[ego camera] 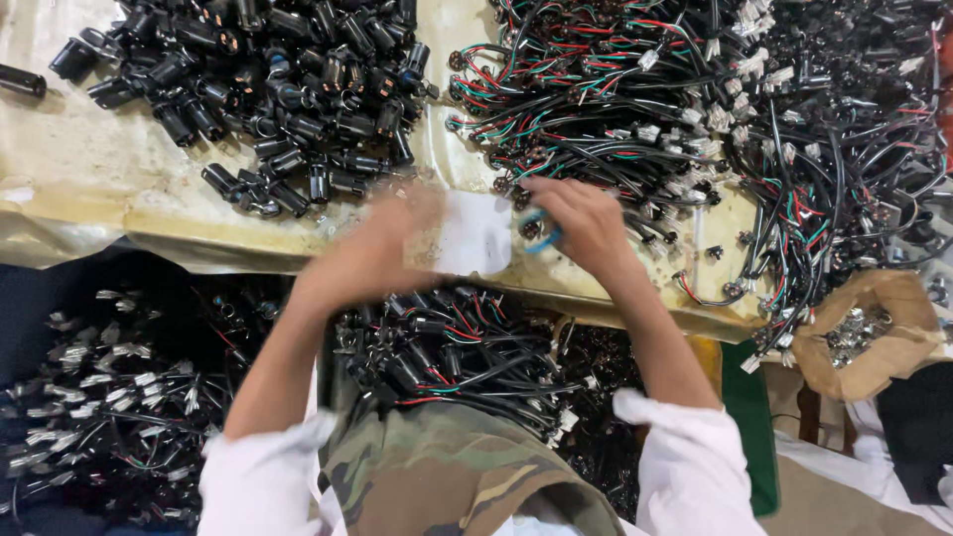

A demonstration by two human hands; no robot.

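Observation:
My right hand [581, 220] rests at the near edge of a tangle of black, red and green wire harnesses [635, 89]. Its fingers pinch a small blue tool or part [541, 241] with a round metal piece at its tip. My left hand [392, 238] is blurred by motion, just left of a white patch [476, 233] on the bench, near a heap of black cylindrical sleeves [278, 89]. Whether the left hand holds anything is not readable.
The bench top [89, 179] is covered with yellowed plastic sheet. A brown paper bag [869, 337] with small metal parts stands at the right. Below the bench edge lie finished harnesses [447, 357] in my lap and more wires with white connectors [109, 397] at left.

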